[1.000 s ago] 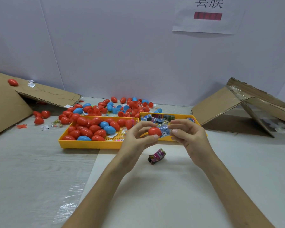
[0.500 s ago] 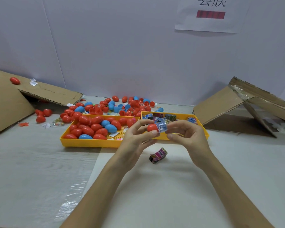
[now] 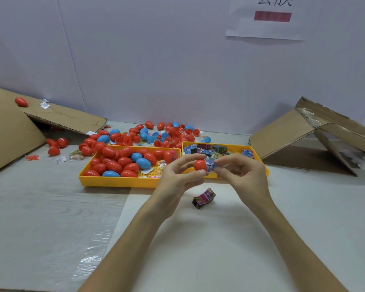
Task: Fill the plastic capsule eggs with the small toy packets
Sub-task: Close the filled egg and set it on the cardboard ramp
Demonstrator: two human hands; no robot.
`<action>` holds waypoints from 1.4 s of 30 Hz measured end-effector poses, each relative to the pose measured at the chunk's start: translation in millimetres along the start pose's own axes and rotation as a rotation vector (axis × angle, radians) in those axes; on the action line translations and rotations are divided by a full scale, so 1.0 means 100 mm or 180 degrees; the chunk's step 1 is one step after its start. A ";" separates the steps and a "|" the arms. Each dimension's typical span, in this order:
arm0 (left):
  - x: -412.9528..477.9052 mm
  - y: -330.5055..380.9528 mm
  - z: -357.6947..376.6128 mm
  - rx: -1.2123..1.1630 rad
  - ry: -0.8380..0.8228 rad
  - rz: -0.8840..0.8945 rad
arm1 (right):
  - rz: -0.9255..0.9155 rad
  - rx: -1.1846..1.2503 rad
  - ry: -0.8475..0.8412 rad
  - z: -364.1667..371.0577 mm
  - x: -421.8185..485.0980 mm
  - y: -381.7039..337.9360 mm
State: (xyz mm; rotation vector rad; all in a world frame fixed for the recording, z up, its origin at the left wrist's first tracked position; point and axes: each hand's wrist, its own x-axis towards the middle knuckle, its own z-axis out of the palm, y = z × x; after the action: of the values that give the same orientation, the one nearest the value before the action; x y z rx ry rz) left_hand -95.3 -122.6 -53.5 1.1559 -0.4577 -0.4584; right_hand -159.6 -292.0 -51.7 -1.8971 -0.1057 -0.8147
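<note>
Our left hand [image 3: 177,180] pinched a red egg half [image 3: 199,165] above the right tray [image 3: 264,168]. Our right hand [image 3: 243,175] clamped its fingers on a blue packet [image 3: 210,165], partly inside. Closing remained, we judged. We couldn't tell whether the eggs [image 3: 118,163] in the left tray [image 3: 114,181] were filled.

The scene is lit brightly and evenly from above; soft shadows are cast beneath the cardboard flap [image 3: 282,134]. Glare is seen on the plastic film [image 3: 91,248], and outer lines are bowed.
</note>
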 end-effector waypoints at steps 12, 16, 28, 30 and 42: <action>0.02 -0.04 -0.02 0.0435 0.0112 0.0211 | -0.0079 -0.0031 -0.0033 -0.01 0.00 -0.02; 0.02 -0.06 -0.03 0.0481 0.0106 0.0275 | -0.0091 -0.0148 -0.0014 -0.01 -0.01 0.02; 0.03 -0.07 -0.02 0.0714 0.0223 0.0372 | -0.0240 -0.0331 0.0089 0.00 -0.02 0.02; 0.03 -0.08 -0.02 0.0750 0.0240 0.0381 | -0.0217 -0.0321 0.0083 -0.01 -0.02 0.01; 0.02 -0.09 -0.01 0.0908 0.0160 0.0521 | -0.0134 -0.0377 -0.0027 -0.01 -0.02 0.05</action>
State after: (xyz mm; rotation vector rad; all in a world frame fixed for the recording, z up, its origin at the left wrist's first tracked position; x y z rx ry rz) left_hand -93.9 -126.2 -61.5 1.3887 -0.5821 -0.2251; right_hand -159.4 -294.3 -56.3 -2.0156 -0.1051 -0.8576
